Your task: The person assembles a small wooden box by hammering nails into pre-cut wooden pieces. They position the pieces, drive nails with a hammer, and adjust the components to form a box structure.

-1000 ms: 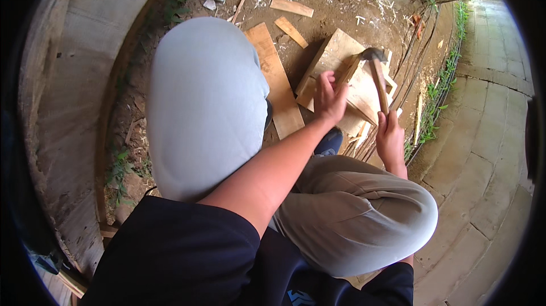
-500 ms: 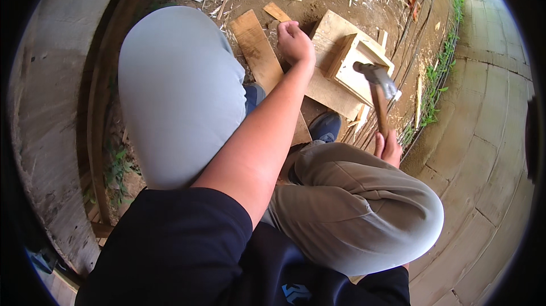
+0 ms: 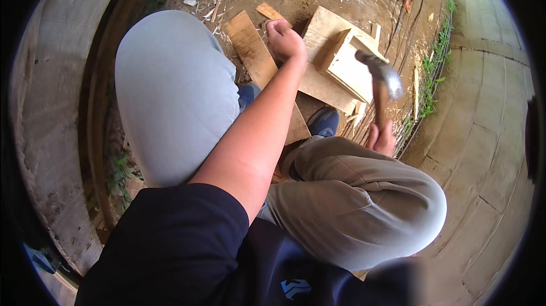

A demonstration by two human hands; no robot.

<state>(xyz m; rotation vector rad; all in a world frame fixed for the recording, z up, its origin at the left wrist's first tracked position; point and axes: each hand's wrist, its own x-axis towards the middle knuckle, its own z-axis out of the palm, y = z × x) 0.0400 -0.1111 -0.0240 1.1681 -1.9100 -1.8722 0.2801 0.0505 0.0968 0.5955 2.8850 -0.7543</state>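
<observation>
While gripping a hammer (image 3: pixel 379 85) in the right hand (image 3: pixel 382 140), with fingers clamped round its smooth wooden handle (image 3: pixel 380 104), points its long axis away from those fingers, with the blurred metal head (image 3: pixel 380 69) crosswise at the far end, shiny at its right. Covers with that head part of a shallow, rectangular wooden box (image 3: pixel 350 73) beyond these fingers; cannot tell if touching. Holds the fingers of the left hand (image 3: pixel 286 41) curled together, between a grainy plank (image 3: pixel 249 41) and a flat board (image 3: pixel 324 24); cannot tell if closed on anything.
</observation>
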